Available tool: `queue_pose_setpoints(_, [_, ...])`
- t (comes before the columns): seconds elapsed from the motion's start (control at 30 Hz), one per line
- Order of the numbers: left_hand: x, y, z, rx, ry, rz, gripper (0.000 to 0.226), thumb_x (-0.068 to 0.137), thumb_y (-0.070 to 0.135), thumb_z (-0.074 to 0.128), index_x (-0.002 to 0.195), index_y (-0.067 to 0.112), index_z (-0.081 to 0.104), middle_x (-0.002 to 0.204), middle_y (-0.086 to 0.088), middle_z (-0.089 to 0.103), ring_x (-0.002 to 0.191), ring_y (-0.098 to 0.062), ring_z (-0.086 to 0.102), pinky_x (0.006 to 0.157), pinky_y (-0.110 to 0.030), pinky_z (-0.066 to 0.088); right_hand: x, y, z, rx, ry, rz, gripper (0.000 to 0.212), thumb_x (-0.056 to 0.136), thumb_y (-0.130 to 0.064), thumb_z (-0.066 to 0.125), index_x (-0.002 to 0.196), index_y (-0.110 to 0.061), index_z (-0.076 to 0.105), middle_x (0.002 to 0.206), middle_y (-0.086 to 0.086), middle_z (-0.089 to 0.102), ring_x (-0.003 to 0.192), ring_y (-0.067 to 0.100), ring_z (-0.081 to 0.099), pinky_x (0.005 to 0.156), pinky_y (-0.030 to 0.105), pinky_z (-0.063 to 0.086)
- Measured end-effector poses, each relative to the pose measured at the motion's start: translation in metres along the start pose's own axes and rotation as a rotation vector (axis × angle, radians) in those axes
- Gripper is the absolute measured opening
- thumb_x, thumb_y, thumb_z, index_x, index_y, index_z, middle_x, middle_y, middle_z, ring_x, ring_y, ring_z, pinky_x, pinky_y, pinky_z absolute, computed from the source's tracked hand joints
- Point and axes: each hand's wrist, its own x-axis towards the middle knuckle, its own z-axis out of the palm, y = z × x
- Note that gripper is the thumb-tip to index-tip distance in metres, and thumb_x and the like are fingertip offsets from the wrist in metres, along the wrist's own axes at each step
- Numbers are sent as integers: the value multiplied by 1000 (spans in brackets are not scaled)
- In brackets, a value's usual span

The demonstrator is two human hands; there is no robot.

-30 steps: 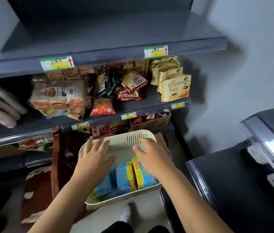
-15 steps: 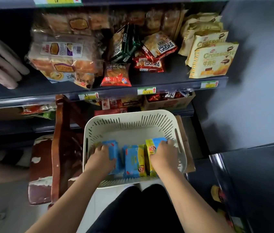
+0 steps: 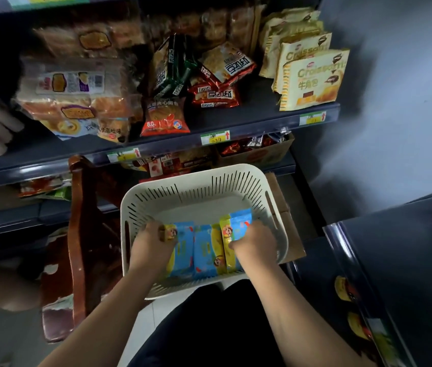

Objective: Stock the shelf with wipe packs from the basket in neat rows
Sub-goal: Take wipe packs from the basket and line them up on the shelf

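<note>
Head view: a cream plastic basket [image 3: 191, 178] with slotted walls sits low in front of the person, resting on a flat piece of cardboard [image 3: 290, 234]. Three wipe packs lie side by side at the near end of the basket floor, all lengthwise. Each is a soft, flat wrapper in sky blue with a yellow band and a small cartoon figure.

The left grip [image 3: 151, 245] has its fingers curled over the far end of the left pack [image 3: 183, 250], holding it by the yellow corner. The right grip [image 3: 256, 241] clasps the right pack [image 3: 238, 223], thumb on its face and fingers round its far side. This pack is turned partly on edge, and its far end reaches further toward the basket's back wall than the others. The middle pack [image 3: 205, 252] lies flat between them, touching both, with neither grip on it.

Above the basket runs a dark shelf [image 3: 249, 123] with price labels [image 3: 215, 137] on its front edge. It carries croissant bags [image 3: 313, 78], a red snack packet [image 3: 166, 117] and clear bags of bread [image 3: 69, 96]. A brown wooden chair [image 3: 79, 234] stands just left of the basket.
</note>
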Motion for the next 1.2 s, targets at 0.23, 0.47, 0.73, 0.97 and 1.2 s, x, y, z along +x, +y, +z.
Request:
queue_pose_setpoints(0.23, [2,15,-25,-243,-28,-100,22,85,26,77,95,20,59,84,-7,68,75,-28,67,68,-43,57,-10,0,-32,193,-22,-43,15,84,-28,73,92,-23,60,90,-6,69,82,20,68,69,34,57])
queue_pose_setpoints(0.47, [-11,61,-102,-782,-82,-116,16,85,1,71,98,8,68,93,-26,71,78,-41,73,76,-63,60,-45,-20,-113,526,149,-163,11,88,-18,72,95,-18,64,88,-3,68,75,16,65,53,26,46])
queue_pose_setpoints(0.73, [-48,147,-159,-952,-273,147,15,86,3,74,91,6,60,88,-17,72,76,-27,74,80,-43,61,-108,-40,-233,544,353,-430,32,89,-15,75,120,-23,70,96,-15,64,88,3,63,70,15,54])
queue_pose_setpoints(0.97, [-113,222,-165,-1016,-559,375,36,84,-16,61,114,4,61,103,-22,76,91,-40,74,82,-48,63,-178,-12,-320,740,627,-529,30,78,-13,79,99,-33,72,92,-9,76,89,10,73,84,41,61])
queue_pose_setpoints(1.2, [-196,277,-153,-915,-843,546,37,83,-19,62,113,2,68,105,-16,77,92,-30,76,69,-29,63,-265,63,-372,673,813,-459,30,84,-8,76,104,-30,76,95,-8,78,90,7,74,85,41,61])
